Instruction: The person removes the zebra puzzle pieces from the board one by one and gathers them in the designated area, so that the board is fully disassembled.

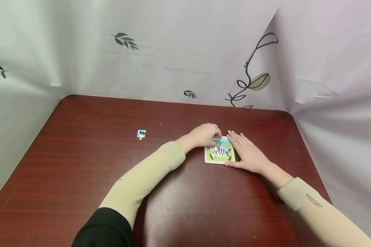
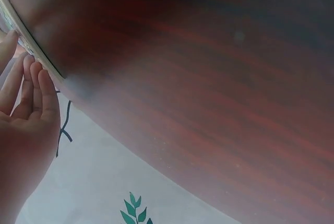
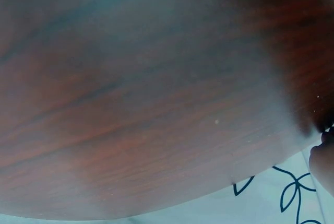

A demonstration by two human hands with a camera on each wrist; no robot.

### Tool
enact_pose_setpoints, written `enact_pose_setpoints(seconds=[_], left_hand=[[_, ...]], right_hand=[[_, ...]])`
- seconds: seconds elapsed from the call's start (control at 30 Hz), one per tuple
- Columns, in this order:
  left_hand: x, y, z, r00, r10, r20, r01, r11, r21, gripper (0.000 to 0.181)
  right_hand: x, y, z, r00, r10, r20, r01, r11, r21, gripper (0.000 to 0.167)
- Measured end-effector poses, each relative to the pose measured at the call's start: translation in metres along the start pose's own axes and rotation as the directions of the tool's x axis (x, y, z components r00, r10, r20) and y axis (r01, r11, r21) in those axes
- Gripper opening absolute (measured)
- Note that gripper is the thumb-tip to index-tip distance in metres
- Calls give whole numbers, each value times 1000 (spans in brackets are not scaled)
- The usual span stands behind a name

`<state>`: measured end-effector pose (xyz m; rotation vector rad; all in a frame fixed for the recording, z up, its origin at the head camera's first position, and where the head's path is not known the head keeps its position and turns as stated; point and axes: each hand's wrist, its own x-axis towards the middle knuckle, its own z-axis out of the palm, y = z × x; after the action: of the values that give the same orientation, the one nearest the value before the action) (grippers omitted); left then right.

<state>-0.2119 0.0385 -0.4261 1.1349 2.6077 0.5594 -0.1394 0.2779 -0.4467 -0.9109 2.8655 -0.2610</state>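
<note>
A small square zebra puzzle (image 1: 219, 156) with a pale frame lies on the table, right of the middle. My left hand (image 1: 202, 134) reaches over its upper left corner, thumb and fingers curled round a small puzzle piece (image 1: 218, 141) that they largely hide. Along the puzzle's right side rests my right hand (image 1: 247, 154), its fingers straight and the thumb at the lower right corner. A loose puzzle piece (image 1: 141, 134), blue with black and white, lies far off to the left. In the left wrist view, the left hand (image 2: 31, 104) is beside the frame's edge (image 2: 42, 57).
The dark red wooden table (image 1: 185, 206) has rounded far corners. White cloth (image 1: 173, 51) printed with leaves hangs behind it and along both sides. Only a dark sliver of the hand appears at the right edge of the right wrist view.
</note>
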Motion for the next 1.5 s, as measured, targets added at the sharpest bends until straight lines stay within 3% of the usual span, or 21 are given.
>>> enact_pose_setpoints(seconds=[0.33, 0.53, 0.7, 1.27, 1.5], left_hand=[[-1, -3, 1, 999, -42, -8, 41, 995, -87, 29], [-3, -4, -3, 994, -103, -32, 94, 972, -216, 24], [-4, -3, -4, 989, -139, -51, 121, 956, -268, 22], [-9, 1, -1, 981, -178, -71, 153, 951, -271, 22], [-10, 2, -2, 976, -198, -88, 168, 948, -270, 15]], right_hand=[[-1, 0, 0, 1000, -1, -2, 1, 1000, -2, 113], [0, 0, -1, 1000, -6, -8, 6, 1000, 0, 113], [0, 0, -1, 1000, -12, -10, 12, 1000, -2, 114], [0, 0, -1, 1000, -4, 1, 5, 1000, -10, 114], [0, 1, 0, 1000, -4, 0, 4, 1000, -12, 114]])
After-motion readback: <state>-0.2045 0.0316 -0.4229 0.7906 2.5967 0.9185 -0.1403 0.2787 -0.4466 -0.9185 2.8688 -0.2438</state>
